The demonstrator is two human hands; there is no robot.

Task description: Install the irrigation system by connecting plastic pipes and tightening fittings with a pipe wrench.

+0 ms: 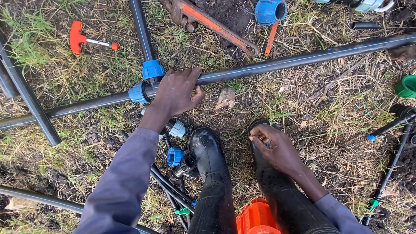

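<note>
Muddy grass underfoot, tools scattered: left hand [177, 91] clamps the black pipe [309, 58] beside its blue tee fitting [148, 82], right hand [272, 147] pinches a small blue piece [267, 143] over the boot [263, 166].

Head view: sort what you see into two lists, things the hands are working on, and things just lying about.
In hand:
left hand on the tee fitting
black pipe joined to it
right hand pinching a small blue part

Lying about:
pipe wrench
red T-handle tool
blue nut
green cap
loose fittings
</note>
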